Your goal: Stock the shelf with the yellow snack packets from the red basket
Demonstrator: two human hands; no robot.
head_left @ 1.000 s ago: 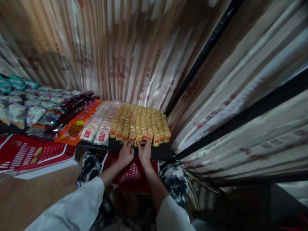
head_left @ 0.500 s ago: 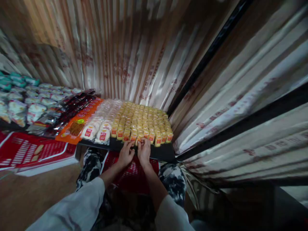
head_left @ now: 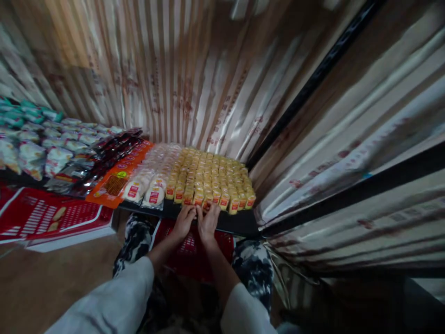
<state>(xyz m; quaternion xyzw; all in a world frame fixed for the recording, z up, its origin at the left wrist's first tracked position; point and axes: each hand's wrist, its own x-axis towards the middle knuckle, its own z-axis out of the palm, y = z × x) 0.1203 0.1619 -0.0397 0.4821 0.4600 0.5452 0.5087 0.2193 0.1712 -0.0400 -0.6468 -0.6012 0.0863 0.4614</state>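
Observation:
Rows of small yellow packaged snacks (head_left: 212, 174) with red labels fill a black shelf (head_left: 239, 223) low in front of me. My left hand (head_left: 183, 221) and my right hand (head_left: 208, 221) rest side by side at the shelf's front edge, fingertips touching the front row of yellow packs. The fingers of both hands lie stretched forward and slightly apart, holding nothing. White sleeves cover both forearms. A red plastic basket (head_left: 189, 253) sits under my hands between my knees.
Round white packs with red labels (head_left: 149, 188), orange packs (head_left: 116, 181) and dark wrappers (head_left: 104, 153) lie left of the yellow snacks, with pale bags (head_left: 41, 146) further left. Striped plastic curtains (head_left: 194, 79) hang behind and to the right. A red tray (head_left: 52, 218) lies at left.
The view has shifted slightly right and down. Both hands stay at the shelf's front edge, their fingers now flatter against the front row of yellow packs.

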